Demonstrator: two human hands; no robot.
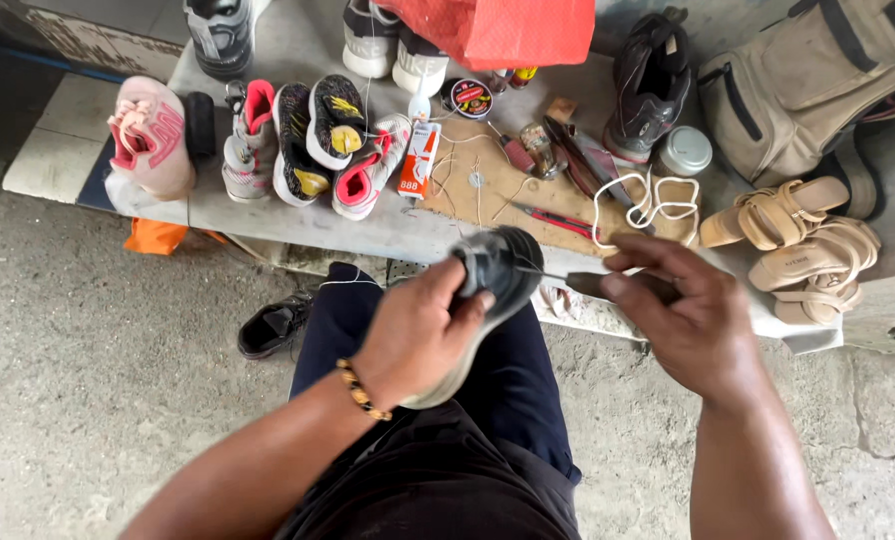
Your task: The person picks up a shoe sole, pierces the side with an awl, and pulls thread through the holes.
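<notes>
My left hand (423, 335) grips a dark grey shoe (498, 270) with a pale sole, held over my lap with the heel pointing away from me. My right hand (683, 315) holds a stitching awl (593, 285) by its dark handle, and its thin metal point touches the shoe's side. A thin white thread (348, 283) runs off to the left from the shoe. A beaded bracelet (360, 390) sits on my left wrist.
A low stone ledge (268, 215) ahead carries several sneakers (308, 140), a pink shoe (153, 135), a glue tube (420, 155), a round tin (471, 98), tools, coiled white cord (653, 205), a small jar (684, 152), tan sandals (803, 245) and a beige bag (818, 80). A black shoe (273, 325) lies on the concrete floor.
</notes>
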